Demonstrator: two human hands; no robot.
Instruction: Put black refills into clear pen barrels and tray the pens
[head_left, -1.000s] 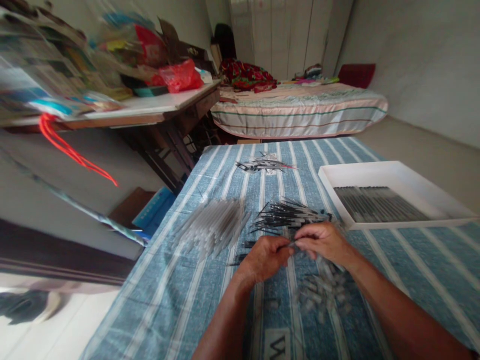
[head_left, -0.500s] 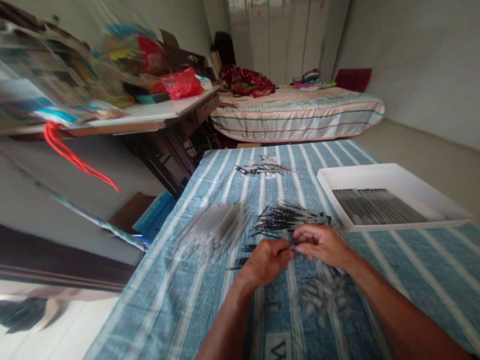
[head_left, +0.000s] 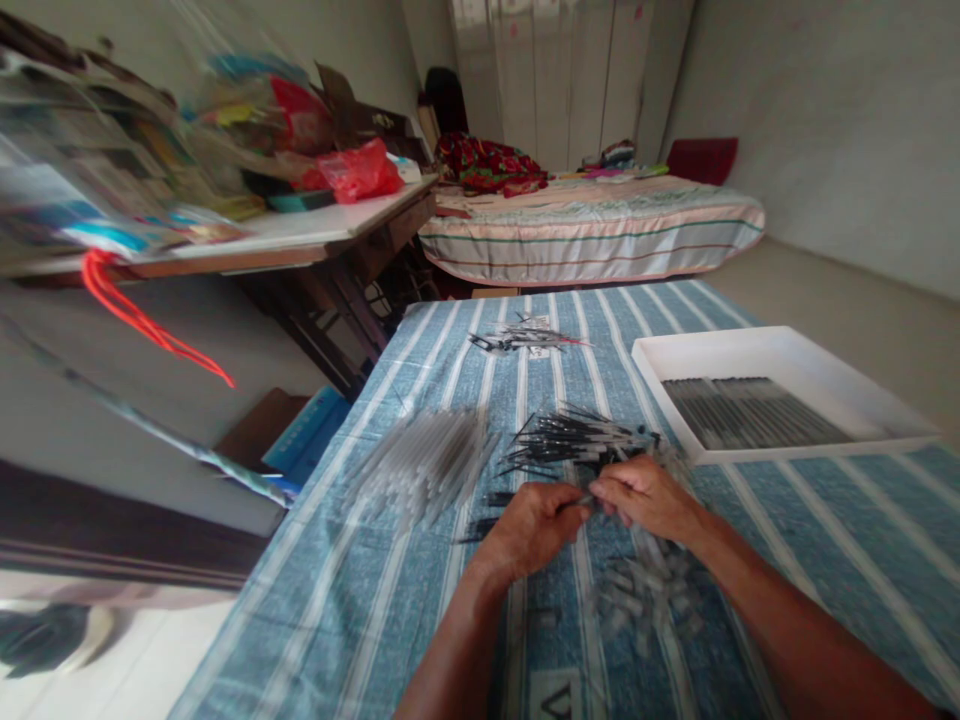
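Observation:
My left hand is closed in a pinch around a slim greyish pen, mostly hidden by the fingers. Meeting it from the other side, my right hand has its fingertips closed at the pen's end. Just beyond the hands lies a pile of black pen refills. Frosted clear pen barrels are heaped to the left. Closer to me, below the right wrist, are small translucent caps. Several dark refills stick out beside the left hand.
A white tray at the right holds a row of finished-looking pens. Loose dark pieces lie at the far end of the striped cloth. A cluttered desk stands at left, a bed behind.
My right hand's fingers have drawn together and lowered onto the pen's end. The left hand stays almost where it was.

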